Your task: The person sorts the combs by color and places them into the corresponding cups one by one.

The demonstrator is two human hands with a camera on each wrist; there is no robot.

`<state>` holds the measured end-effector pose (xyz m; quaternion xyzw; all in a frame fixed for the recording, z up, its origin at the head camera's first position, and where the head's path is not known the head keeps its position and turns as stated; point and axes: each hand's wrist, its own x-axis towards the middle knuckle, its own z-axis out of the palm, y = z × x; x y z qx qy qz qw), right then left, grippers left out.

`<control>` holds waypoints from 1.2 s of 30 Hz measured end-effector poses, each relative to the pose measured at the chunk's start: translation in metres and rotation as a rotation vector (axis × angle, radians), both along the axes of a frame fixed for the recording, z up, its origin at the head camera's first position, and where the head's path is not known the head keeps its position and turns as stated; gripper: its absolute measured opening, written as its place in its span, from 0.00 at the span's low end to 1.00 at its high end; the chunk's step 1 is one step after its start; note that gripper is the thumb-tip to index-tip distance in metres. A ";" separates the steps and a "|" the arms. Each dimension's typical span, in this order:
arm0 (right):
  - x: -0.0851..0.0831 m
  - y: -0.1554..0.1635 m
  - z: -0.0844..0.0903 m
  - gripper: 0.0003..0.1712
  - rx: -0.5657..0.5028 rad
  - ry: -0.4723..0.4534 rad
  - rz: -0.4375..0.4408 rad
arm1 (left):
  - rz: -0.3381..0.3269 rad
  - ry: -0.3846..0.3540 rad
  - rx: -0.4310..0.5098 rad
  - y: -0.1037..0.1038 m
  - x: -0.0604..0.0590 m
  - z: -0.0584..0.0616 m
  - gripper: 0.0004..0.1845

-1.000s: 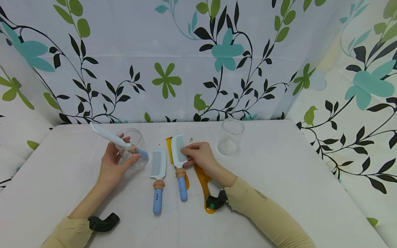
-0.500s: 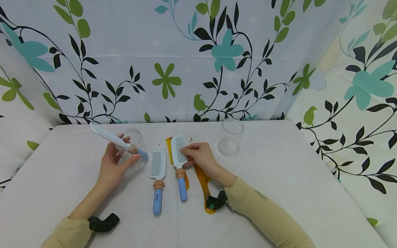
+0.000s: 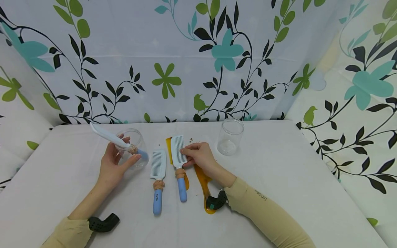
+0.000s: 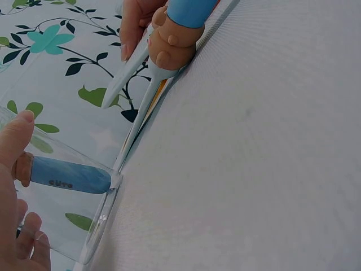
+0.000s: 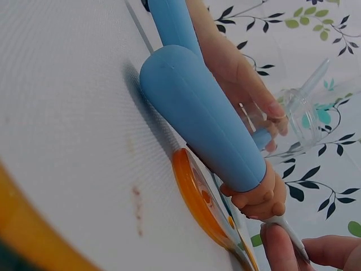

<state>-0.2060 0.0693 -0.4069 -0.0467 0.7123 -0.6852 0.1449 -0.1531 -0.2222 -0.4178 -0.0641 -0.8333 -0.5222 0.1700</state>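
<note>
My left hand (image 3: 113, 163) grips a clear jar (image 3: 140, 137) around its side. Inside it a comb (image 3: 107, 135) leans, its pale head sticking out past the rim to the left and its blue handle (image 4: 70, 175) down at the bottom. With thumb and fingers, my right hand (image 3: 203, 158) pinches the toothed head of a second pale-blue comb (image 3: 179, 148), whose blue handle (image 5: 197, 113) points toward me. That comb overlaps an amber comb (image 3: 169, 151), mostly hidden beneath it. Between the hands lies a matching blue-handled comb (image 3: 158, 165).
Another amber comb (image 3: 203, 181) lies under my right wrist, partly covered by it. A second clear jar (image 3: 230, 137) stands upright at the back, right of my right hand. Leaf-patterned cloth (image 3: 124, 51) rises behind the white table (image 3: 279, 179).
</note>
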 end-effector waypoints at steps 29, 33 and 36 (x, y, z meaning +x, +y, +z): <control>0.001 0.000 0.000 0.15 -0.010 -0.005 0.001 | 0.003 -0.007 0.003 0.002 0.002 0.004 0.46; 0.001 -0.001 0.001 0.15 -0.011 -0.008 0.000 | 0.006 -0.010 -0.003 0.002 0.002 0.005 0.46; 0.001 -0.001 0.001 0.15 -0.015 -0.008 0.000 | 0.008 -0.011 -0.005 0.001 0.002 0.004 0.45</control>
